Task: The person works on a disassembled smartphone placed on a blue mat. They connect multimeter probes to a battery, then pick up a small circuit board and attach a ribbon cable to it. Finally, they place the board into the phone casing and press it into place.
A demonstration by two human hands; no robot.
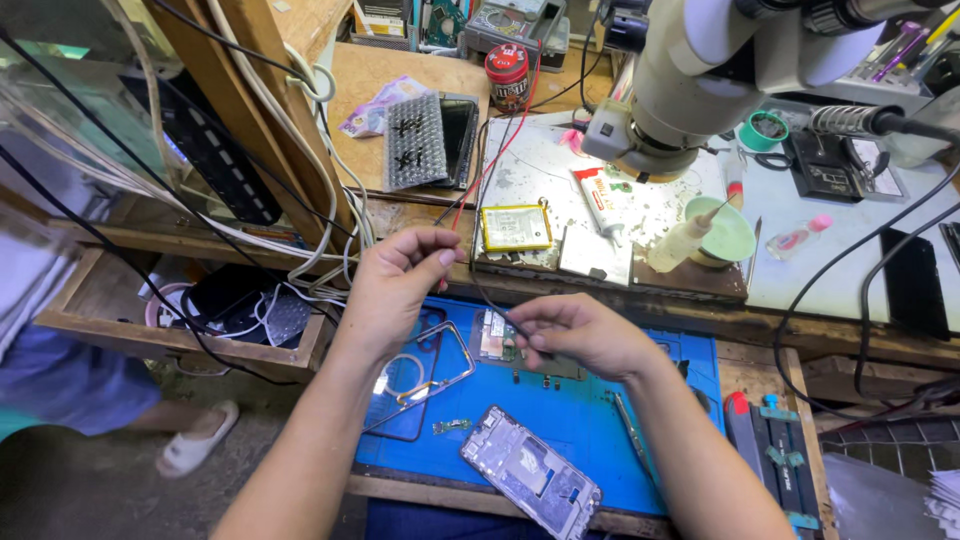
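Note:
My left hand point(395, 285) is raised over the blue work mat point(590, 420), thumb and forefinger pinched on a thin red probe wire point(487, 165) that runs up to the back of the bench. My right hand point(580, 333) holds a thin black probe wire point(476, 270), with its tip against a small green circuit board point(492, 338) lying on the mat. A phone back cover with a ring point(415, 380) lies under my left hand. A silver phone middle frame point(530, 472) rests at the mat's near edge.
A microscope point(690, 70) hangs over the bench at the upper right. A yellow-edged battery point(516, 228), a glue tube point(603, 200), a green bowl point(732, 235) and a squeeze bottle point(680, 240) sit behind the mat. An open drawer point(180, 310) and another person's sandalled foot point(195, 440) are at left.

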